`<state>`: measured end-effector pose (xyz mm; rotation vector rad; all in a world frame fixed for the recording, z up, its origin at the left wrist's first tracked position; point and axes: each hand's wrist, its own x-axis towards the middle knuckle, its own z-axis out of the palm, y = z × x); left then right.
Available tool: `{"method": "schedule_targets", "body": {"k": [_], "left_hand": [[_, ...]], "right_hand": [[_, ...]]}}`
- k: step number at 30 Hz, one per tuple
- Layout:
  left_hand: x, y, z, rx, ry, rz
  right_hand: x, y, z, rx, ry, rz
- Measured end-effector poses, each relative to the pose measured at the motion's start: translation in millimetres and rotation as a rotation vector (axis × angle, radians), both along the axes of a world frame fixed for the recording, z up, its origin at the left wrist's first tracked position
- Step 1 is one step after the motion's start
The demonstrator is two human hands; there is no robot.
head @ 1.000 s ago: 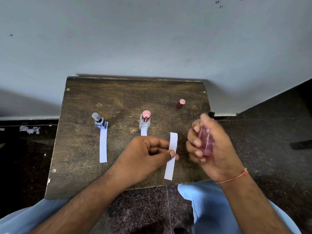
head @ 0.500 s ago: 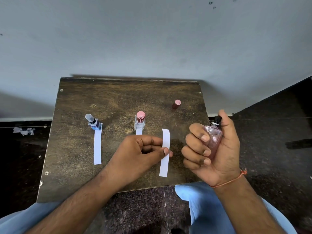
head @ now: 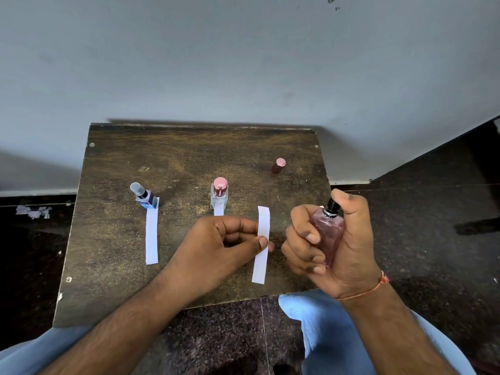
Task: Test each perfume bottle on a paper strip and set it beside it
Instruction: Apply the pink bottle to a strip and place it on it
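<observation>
Gripping a pink bottle (head: 328,236), the right hand (head: 335,244) wraps its fingers around the glass body while the thumb sits on top of the black spray nozzle (head: 332,205). That bottle is upright, off the table, over its right front edge. The left hand (head: 216,247) pinches a paper strip (head: 262,244) about halfway along, between thumb and forefinger, the other fingers curled in; whether the strip is lifted or lying on the wood cannot be told. The nozzle stands just right of the strip's far end.

On the dark wooden table (head: 113,239) two more bottles stand in a row. A blue bottle (head: 146,197) with a clear cap stands at the far end of a second strip (head: 151,234), on the left. A clear bottle (head: 219,196) with a pink cap stands in the middle, at the far end of a third strip (head: 218,212) mostly hidden by the left hand. A loose pink cap (head: 278,165) stands alone farther back on the right. An orange thread circles the right wrist.
</observation>
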<state>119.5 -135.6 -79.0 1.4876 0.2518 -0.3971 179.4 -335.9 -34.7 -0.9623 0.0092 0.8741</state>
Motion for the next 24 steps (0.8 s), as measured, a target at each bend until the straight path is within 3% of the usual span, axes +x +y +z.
{"method": "schedule_targets", "body": {"k": [5,10,24], "left_hand": [[-0.4,0.9,1.1,0.000,0.005,-0.005],[0.1,1.6,1.2,0.006,-0.002,-0.010],[-0.3,2.4,-0.3,-0.002,-0.008,0.010]], "right_hand": [[1.4,5.2,-3.8,-0.297,-0.058,-0.112],[1.8,3.5,-4.6,-0.238,-0.039,-0.161],[2.5,4.3,-5.4,-0.362,-0.108,-0.269]]}}
